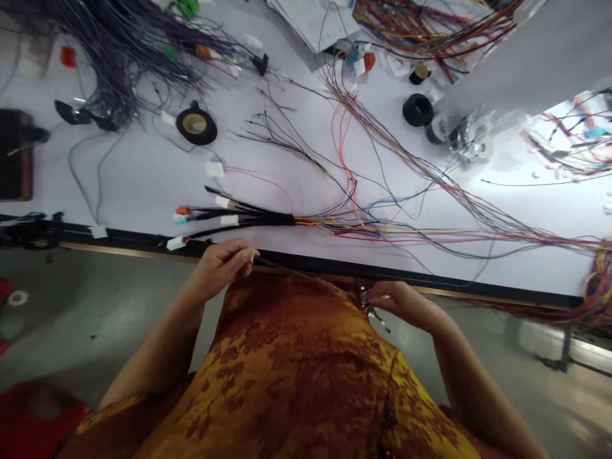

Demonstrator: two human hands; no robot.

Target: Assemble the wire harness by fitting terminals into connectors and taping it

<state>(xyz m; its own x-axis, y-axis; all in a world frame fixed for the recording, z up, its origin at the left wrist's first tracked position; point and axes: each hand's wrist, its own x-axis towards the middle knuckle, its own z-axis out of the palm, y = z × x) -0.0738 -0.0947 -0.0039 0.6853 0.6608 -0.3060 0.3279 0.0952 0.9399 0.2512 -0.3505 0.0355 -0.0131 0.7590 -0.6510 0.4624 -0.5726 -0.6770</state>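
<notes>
My left hand is closed in a pinch at the table's near edge, holding the end of a thin dark wire with a small white piece at its tip. That wire runs right across my orange clothing to my right hand. My right hand is closed around the wire's other end, where a small dark bit and short loose strands hang down. Just beyond my left hand lies a black-taped wire harness with white and orange connectors fanned out to the left.
The white table carries many loose coloured wires, a purple wire bundle, black tape rolls, papers and a clear plastic bag. A dark box sits at the left edge. Grey floor lies below.
</notes>
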